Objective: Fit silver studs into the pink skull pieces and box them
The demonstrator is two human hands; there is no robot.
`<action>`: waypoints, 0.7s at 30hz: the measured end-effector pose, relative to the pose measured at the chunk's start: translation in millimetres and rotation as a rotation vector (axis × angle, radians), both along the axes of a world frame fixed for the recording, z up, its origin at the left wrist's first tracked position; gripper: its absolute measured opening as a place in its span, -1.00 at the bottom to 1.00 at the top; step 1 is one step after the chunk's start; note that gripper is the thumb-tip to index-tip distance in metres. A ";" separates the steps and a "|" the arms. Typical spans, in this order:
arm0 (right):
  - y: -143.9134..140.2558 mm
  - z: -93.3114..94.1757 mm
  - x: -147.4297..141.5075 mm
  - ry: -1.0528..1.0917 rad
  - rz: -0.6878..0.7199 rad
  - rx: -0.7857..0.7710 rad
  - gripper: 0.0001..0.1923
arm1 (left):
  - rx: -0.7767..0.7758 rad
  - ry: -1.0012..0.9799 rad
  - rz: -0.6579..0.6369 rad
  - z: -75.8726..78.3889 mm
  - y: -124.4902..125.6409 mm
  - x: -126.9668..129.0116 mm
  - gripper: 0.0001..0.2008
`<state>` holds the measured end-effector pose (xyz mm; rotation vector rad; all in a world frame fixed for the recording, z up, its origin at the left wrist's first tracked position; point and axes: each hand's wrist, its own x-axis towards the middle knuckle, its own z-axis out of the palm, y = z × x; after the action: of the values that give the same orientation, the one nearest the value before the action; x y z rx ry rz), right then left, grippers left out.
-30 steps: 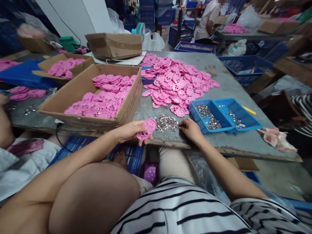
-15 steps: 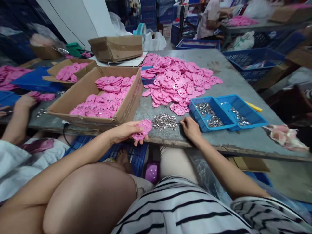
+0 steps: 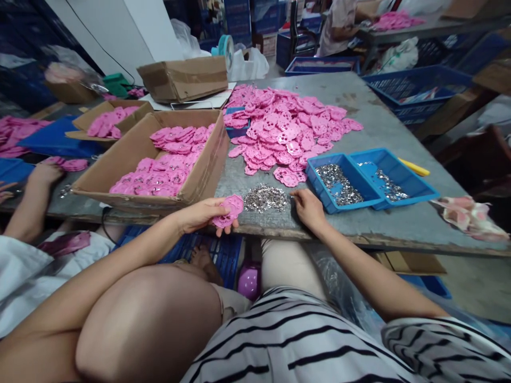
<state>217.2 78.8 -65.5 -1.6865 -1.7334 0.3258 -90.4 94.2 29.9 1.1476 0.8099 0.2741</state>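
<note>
My left hand (image 3: 199,214) holds a flat pink plastic piece (image 3: 229,209) with holes in it, at the near edge of the grey table (image 3: 379,127). Just right of that piece lies a small heap of silver metal bits (image 3: 265,198). My right hand (image 3: 307,207) rests at the right edge of this heap, fingertips pinched at the bits; whether a bit sits between them I cannot tell. A big pile of the same pink pieces (image 3: 287,127) covers the table's middle.
An open cardboard box (image 3: 131,154) of stacked pink pieces stands left of my hands. Two blue trays (image 3: 393,194) holding metal bits sit on the right, a yellow tool (image 3: 415,168) behind them. A neighbour's hand (image 3: 43,173) rests at the far left. Another person works at a far table.
My left hand with the pink piece has drawn slightly toward me and left. My right hand stays at the heap's edge. The neighbour's hand has come into view on the left.
</note>
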 end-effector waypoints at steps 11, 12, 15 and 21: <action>-4.0 8.8 0.4 0.064 0.029 -0.056 -0.73 | 0.026 0.016 -0.059 1.4 23.7 40.5 -0.59; -3.9 9.3 0.7 0.077 0.033 -0.064 -0.72 | 0.049 0.017 -0.056 4.5 26.7 44.1 -0.60; -4.0 10.2 1.7 0.136 0.038 -0.073 -0.72 | 0.162 0.019 -0.038 26.1 33.4 51.3 -0.65; -5.7 11.9 3.0 0.258 0.006 -0.046 -0.74 | 0.378 -0.002 0.024 97.7 42.5 57.0 -0.81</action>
<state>220.2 73.1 -53.6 -1.5939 -1.5508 0.5647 -33.4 136.7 127.6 1.4908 0.7904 0.4625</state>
